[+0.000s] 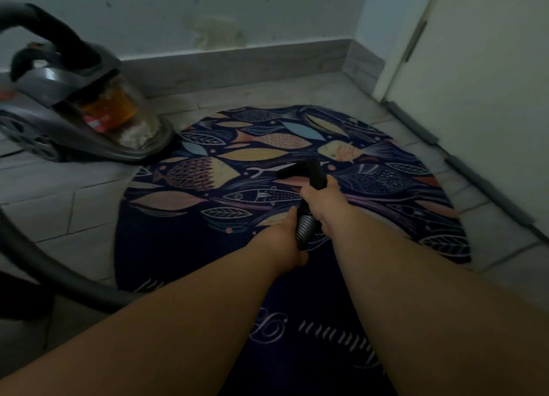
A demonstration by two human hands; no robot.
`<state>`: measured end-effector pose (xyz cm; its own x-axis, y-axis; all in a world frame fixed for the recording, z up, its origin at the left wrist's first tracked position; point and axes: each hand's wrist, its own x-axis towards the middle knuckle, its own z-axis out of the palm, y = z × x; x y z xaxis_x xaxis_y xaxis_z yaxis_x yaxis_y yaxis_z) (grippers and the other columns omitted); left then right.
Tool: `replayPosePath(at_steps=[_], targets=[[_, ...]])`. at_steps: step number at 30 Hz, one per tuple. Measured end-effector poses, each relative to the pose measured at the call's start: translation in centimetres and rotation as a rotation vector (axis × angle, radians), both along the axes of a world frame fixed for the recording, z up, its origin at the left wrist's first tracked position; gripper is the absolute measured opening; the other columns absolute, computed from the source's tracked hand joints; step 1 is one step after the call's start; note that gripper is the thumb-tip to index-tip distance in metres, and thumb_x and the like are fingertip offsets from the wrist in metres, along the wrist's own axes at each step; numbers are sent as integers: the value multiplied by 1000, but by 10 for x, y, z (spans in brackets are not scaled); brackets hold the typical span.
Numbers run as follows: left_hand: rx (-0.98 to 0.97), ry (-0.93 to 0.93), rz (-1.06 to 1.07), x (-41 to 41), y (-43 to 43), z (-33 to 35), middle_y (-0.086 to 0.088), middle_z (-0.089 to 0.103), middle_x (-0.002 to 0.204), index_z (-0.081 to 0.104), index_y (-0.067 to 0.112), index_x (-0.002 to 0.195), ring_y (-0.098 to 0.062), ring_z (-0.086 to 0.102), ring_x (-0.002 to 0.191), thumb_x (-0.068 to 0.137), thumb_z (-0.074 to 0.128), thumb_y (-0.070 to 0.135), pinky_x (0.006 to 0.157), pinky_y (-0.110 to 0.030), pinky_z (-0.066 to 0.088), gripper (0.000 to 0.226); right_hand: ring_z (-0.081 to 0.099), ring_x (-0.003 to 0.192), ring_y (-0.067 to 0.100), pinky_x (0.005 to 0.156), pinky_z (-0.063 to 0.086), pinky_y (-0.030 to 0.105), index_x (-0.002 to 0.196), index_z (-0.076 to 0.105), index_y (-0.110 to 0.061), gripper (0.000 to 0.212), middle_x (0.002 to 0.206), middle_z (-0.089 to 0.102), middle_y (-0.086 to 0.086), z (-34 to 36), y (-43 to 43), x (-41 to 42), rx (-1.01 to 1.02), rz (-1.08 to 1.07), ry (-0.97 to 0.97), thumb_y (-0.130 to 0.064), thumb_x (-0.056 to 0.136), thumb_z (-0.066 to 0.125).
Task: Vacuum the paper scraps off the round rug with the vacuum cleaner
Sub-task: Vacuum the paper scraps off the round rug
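Head-camera view, dim light: both bare arms reach forward over a round rug (208, 247) patterned with fish and leaves. Right hand (319, 201) is wrapped around the black hose handle (309, 173), whose bent tip points left just above the rug. Left hand (286, 241), just behind it, is closed on the ribbed hose (304, 226). Vacuum cleaner (74, 107) sits on the tiled floor (59, 199), far left of the hands, touching the rug's edge. No paper scraps can be made out.

Head-height, forward-down over round rug (297, 164)
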<state>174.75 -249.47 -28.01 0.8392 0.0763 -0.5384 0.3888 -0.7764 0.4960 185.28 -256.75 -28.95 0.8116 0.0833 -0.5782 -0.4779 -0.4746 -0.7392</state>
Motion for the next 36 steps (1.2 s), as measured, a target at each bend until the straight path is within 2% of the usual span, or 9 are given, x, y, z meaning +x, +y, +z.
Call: replayPosePath(at_steps=[3, 7, 13, 18, 22, 26, 28, 32, 36], targets=[[2, 3, -43, 13, -20, -5, -11, 32, 152, -18, 27, 149, -28, 43, 130, 87, 63, 30, 104, -33, 38, 102, 56, 105, 37, 76, 49, 45, 157, 12, -36, 75, 133, 50, 14, -3, -28, 10, -39, -30, -10, -32, 95, 55], [22, -17, -106, 31, -50, -8, -13, 36, 149, -17, 26, 150, -28, 42, 130, 87, 63, 30, 106, -33, 36, 101, 58, 102, 40, 81, 55, 57, 155, 8, -40, 78, 132, 51, 15, -7, -63, 20, -24, -116, -12, -36, 93, 56], [50, 0, -235, 59, -104, -10, -15, 45, 140, -17, 26, 149, -30, 50, 118, 89, 61, 31, 97, -37, 43, 99, 53, 98, 36, 74, 49, 45, 158, 5, -35, 79, 146, 41, 18, -9, -128, 38, -44, -243, -35, -27, 97, 54], [68, 5, -317, 77, -142, -11, -16, 45, 139, -18, 26, 149, -30, 50, 119, 89, 61, 32, 94, -36, 43, 99, 53, 105, 38, 81, 49, 46, 158, 9, -34, 76, 147, 40, 18, -9, -170, 45, -49, -352, -47, -25, 97, 54], [65, 17, -372, 84, -165, -7, -15, 46, 138, -18, 28, 149, -30, 50, 119, 90, 61, 31, 94, -36, 44, 99, 53, 98, 37, 87, 52, 49, 158, 2, -35, 80, 138, 43, 14, -5, -194, 43, -35, -438, -41, -25, 97, 54], [84, 51, -403, 87, -183, -11, -16, 45, 139, -19, 34, 148, -33, 48, 122, 87, 63, 33, 103, -48, 41, 102, 56, 98, 38, 90, 53, 57, 156, 7, -39, 81, 134, 48, 19, -3, -211, 37, -32, -541, -57, -27, 95, 57], [87, 63, -416, 87, -191, -11, -16, 45, 139, -20, 35, 147, -34, 47, 123, 86, 63, 34, 104, -52, 39, 103, 55, 95, 35, 90, 54, 54, 157, 10, -37, 79, 136, 48, 20, -1, -220, 33, -53, -575, -71, -28, 95, 57], [70, 38, -464, 82, -205, -5, -15, 46, 139, -17, 29, 149, -30, 49, 122, 90, 61, 30, 104, -40, 40, 98, 54, 96, 34, 88, 54, 50, 158, 8, -33, 77, 141, 46, 19, 1, -237, 26, -76, -605, -60, -27, 98, 55], [83, 35, -500, 78, -214, -3, -15, 44, 141, -18, 28, 149, -29, 48, 124, 91, 60, 30, 106, -39, 38, 97, 55, 98, 36, 90, 54, 55, 158, 5, -33, 80, 141, 46, 18, 3, -246, 20, -93, -633, -49, -27, 97, 56]])
